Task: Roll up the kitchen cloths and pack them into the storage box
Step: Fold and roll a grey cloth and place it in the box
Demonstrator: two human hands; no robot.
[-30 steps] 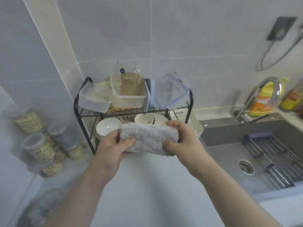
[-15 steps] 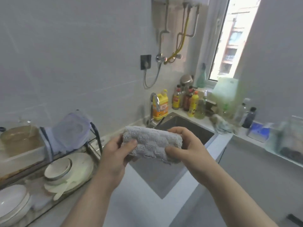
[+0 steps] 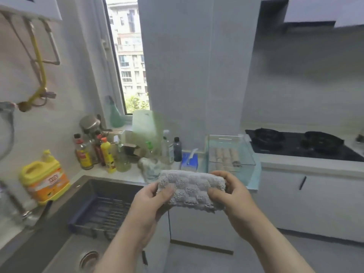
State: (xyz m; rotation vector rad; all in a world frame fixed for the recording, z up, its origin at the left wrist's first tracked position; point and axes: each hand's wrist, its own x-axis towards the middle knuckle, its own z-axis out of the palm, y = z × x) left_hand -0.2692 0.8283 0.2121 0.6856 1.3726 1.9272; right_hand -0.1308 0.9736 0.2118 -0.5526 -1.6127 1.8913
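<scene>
A rolled grey kitchen cloth (image 3: 190, 189) is held in the air in front of me, lying crosswise. My left hand (image 3: 151, 203) grips its left end, thumb on top. My right hand (image 3: 231, 192) grips the right end the same way. Beyond the cloth, on the counter, stands a clear storage box (image 3: 229, 152) with several rolled cloths (image 3: 223, 155) lying side by side inside it. The box sits a little past and to the right of my hands.
A sink (image 3: 65, 219) with a dark drain rack (image 3: 102, 215) lies at lower left. A yellow detergent jug (image 3: 44, 178), several bottles (image 3: 106, 154), a blue tissue pack (image 3: 189, 160) and a crumpled cloth (image 3: 149, 167) crowd the counter. A black gas hob (image 3: 301, 144) is at right.
My view has swung right from the dish rack, over the sink, to the counter with the storage box. Both hands keep the same grip on the rolled cloth.
</scene>
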